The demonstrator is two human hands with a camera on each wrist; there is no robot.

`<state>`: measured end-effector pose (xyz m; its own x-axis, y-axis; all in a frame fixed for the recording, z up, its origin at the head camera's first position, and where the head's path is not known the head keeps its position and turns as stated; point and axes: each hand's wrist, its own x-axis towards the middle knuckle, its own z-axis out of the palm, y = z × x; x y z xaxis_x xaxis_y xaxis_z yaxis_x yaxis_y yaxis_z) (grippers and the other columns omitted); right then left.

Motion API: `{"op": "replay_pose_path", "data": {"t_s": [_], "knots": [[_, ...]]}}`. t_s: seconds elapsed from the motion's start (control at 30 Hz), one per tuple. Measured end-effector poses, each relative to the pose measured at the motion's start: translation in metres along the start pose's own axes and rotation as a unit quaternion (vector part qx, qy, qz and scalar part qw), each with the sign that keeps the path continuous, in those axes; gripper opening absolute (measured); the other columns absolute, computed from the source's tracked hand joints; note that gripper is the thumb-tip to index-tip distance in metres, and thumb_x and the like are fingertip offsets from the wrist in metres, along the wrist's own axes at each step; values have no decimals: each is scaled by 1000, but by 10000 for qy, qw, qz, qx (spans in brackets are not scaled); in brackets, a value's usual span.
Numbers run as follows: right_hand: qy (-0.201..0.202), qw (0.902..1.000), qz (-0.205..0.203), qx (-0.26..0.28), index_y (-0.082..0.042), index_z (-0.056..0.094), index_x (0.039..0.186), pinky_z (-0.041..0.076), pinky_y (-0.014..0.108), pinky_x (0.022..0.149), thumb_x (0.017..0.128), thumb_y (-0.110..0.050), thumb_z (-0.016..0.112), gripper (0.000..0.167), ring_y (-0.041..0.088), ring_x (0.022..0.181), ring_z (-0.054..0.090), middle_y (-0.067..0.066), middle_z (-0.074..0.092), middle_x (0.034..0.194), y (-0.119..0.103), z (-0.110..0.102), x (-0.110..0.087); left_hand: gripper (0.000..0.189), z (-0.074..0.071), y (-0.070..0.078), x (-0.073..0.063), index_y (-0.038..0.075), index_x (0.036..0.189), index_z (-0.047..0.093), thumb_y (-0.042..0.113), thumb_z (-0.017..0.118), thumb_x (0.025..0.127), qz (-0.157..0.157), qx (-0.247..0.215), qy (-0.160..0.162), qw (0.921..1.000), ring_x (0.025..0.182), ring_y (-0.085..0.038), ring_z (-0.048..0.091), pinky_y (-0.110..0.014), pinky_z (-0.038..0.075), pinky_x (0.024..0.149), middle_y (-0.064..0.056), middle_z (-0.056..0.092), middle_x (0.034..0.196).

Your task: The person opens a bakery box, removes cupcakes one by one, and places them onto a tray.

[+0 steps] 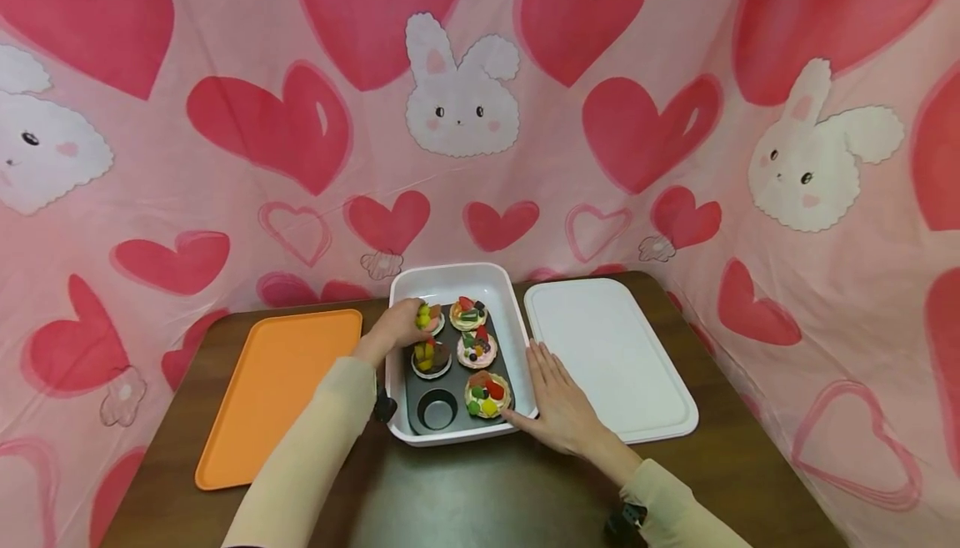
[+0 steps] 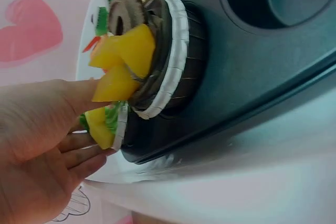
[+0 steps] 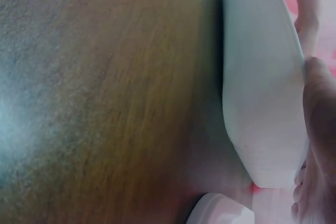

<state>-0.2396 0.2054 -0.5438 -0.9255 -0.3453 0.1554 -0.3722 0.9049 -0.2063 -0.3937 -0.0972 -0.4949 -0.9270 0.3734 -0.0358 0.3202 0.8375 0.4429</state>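
Note:
My left hand point(image 1: 397, 324) reaches over the left rim of a white rectangular bin point(image 1: 472, 439) and pinches a fruit-topped cupcake point(image 2: 107, 127) in the far left cup of a dark muffin tin point(image 1: 459, 388). Thumb and fingers lie on either side of that cupcake. Just nearer sits a chocolate cupcake point(image 1: 431, 359) with yellow fruit pieces and a white edge. Along the tin's right side stand several more cupcakes point(image 1: 477, 349) with colourful toppings. The near left cup point(image 1: 437, 409) shows its bare inside. Against the bin's right rim rests my right hand point(image 1: 566, 414), its fingers straight.
An orange tray point(image 1: 281, 398) lies left of the bin on the dark wooden table point(image 1: 420, 498). To the right is a white board or tray point(image 1: 611, 356). Behind the table hangs a pink cloth point(image 1: 465, 198) with hearts and rabbits.

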Motion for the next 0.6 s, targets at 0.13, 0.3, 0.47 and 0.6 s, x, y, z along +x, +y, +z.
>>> {"op": "replay_pose_path", "data": {"t_s": [0.13, 0.3, 0.47, 0.6], "knots": [[-152, 9999, 28, 68, -2, 13, 162, 21, 49, 128, 84, -83, 48, 118, 31, 159, 14, 15, 13, 171, -1, -1, 0, 41, 4, -2, 0, -1, 110, 61, 24, 81, 84, -53, 99, 113, 9999, 83, -25, 54, -39, 50, 78, -10, 57, 88], [-140, 9998, -42, 148, -1, 13, 162, 23, 50, 127, 79, -88, 49, 126, 32, 158, 16, 16, 14, 170, 0, 1, -1, 44, 10, -5, 0, -2, 106, 61, 32, 80, 85, -173, 263, 309, 9990, 84, -25, 54, -38, 50, 76, -11, 56, 89], [-81, 9999, -117, 48, 0, 13, 161, 24, 49, 127, 78, -90, 47, 127, 32, 158, 15, 17, 14, 170, 1, 2, -1, 49, 13, -5, 0, -3, 107, 60, 35, 81, 84, -243, 350, 375, 9984, 85, -26, 53, -39, 51, 77, -12, 56, 91], [-67, 9999, -135, 0, 0, 11, 162, 22, 48, 127, 80, -89, 46, 126, 31, 159, 13, 17, 13, 170, 2, 2, 0, 44, 13, -4, 1, -2, 102, 60, 35, 79, 85, -238, 333, 485, 9980, 83, -25, 53, -38, 49, 74, -12, 55, 89]]}}
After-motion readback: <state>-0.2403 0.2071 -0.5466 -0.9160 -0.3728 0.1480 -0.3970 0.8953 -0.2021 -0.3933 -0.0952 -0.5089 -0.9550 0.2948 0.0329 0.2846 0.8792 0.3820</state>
